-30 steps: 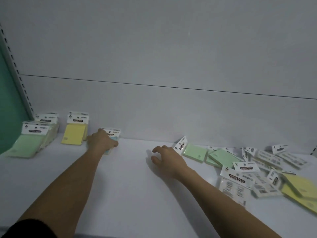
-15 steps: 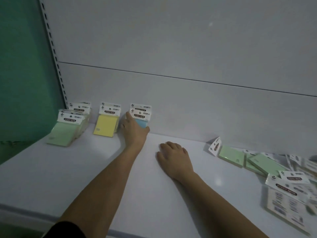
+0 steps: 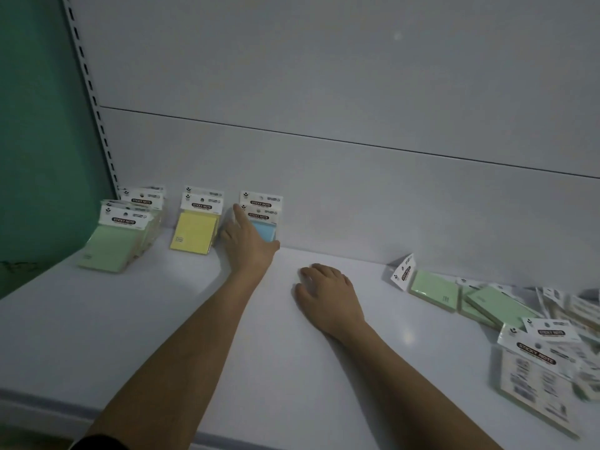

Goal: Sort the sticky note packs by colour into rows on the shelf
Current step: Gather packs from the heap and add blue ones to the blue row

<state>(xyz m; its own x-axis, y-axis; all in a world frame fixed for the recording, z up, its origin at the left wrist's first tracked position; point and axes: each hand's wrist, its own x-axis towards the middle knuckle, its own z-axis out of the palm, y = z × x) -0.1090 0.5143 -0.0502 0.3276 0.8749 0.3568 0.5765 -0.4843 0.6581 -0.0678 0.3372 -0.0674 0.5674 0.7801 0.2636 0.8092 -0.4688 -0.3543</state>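
Observation:
Leaning against the back panel at the far left of the white shelf (image 3: 162,336) are three groups of sticky note packs: green packs (image 3: 113,241), yellow packs (image 3: 194,233) and blue packs (image 3: 264,227). My left hand (image 3: 248,245) lies on the front blue pack, fingers straight up its left side and thumb under its lower edge. My right hand (image 3: 328,297) rests palm down on the bare shelf, fingers loosely curved, holding nothing. A loose heap of unsorted packs (image 3: 519,326), green ones among them, covers the shelf's right end.
A white back panel (image 3: 357,190) closes the shelf behind. A slotted metal upright (image 3: 94,102) stands at the left, with a green wall (image 3: 39,125) beyond it. The shelf's front edge (image 3: 48,404) runs along the bottom left.
My left hand brought the blue pack to the back panel and now holds it against a second blue pack. My view shifted left. The right hand settled flat on the shelf.

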